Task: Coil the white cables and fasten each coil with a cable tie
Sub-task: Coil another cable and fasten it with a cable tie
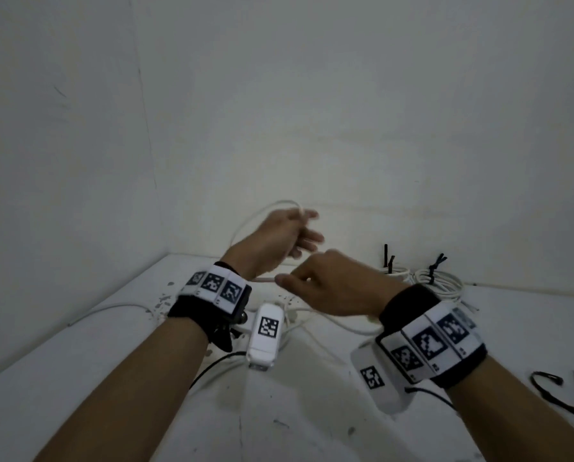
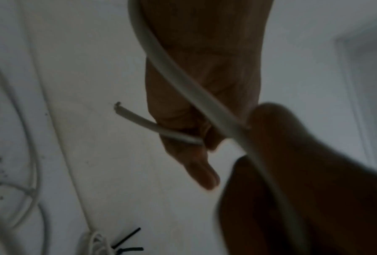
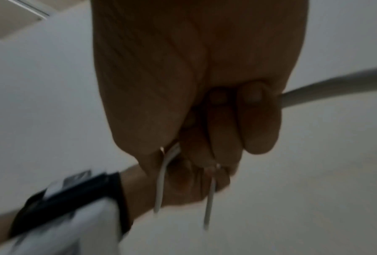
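Observation:
Above the back of the white table point(image 1: 79, 378) my left hand point(image 1: 285, 238) is raised, and a white cable point(image 1: 245, 225) loops over it and runs between its fingers. In the left wrist view the cable point(image 2: 183, 77) crosses the left palm point(image 2: 204, 51) and runs on over my right hand point(image 2: 303, 172). Just below and in front, my right hand point(image 1: 315, 285) is closed in a fist round the same cable point(image 3: 335, 82), which leaves it on the little-finger side. The cable's cut end point(image 1: 264, 280) sticks out left of the right thumb. The frames are blurred.
Tied cable coils point(image 1: 435, 281) with black ties point(image 1: 432, 268) lie at the back right against the wall. Loose black cable ties point(image 1: 552, 388) lie on the table at the right. More loose white cable point(image 1: 112, 310) trails across the table under my wrists. Walls close in at left and back.

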### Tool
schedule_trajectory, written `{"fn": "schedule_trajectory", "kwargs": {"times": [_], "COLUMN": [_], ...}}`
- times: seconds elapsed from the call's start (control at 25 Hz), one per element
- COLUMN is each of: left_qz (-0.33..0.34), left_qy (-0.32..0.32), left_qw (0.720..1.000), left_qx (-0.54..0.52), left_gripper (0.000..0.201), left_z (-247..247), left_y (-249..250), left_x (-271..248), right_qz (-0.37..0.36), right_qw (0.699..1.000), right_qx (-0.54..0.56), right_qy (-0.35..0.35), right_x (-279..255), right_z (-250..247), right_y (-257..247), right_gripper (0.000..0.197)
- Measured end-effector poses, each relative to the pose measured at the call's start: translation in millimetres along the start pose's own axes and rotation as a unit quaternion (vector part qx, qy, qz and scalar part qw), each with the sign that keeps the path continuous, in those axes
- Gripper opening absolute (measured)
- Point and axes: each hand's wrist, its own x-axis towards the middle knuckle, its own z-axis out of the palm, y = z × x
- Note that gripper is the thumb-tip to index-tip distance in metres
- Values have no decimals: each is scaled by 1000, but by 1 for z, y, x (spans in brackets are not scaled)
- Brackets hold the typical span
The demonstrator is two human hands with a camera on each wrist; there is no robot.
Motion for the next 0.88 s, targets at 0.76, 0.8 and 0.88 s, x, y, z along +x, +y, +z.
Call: {"fn": "schedule_trajectory", "kwargs": {"times": [0.76, 0.8, 0.88], "left_qz": [-84, -88, -68], "left_qy": [-37, -42, -59], "left_qw": [984, 965, 921], "left_qx": [-152, -244, -379], "left_gripper": [53, 52, 49], "left_z": [-8, -8, -10], "left_y": [-49, -47, -40], "left_x": [-44, -44, -44], "right_qz": [140, 158, 204], "right_qw": [980, 971, 949], "right_qx": [90, 92, 89], "right_qy": [109, 154, 223], "right_x": [9, 12, 18], "right_z": [-71, -59, -35], "right_y": [57, 60, 65], "right_gripper": [39, 44, 57]}}
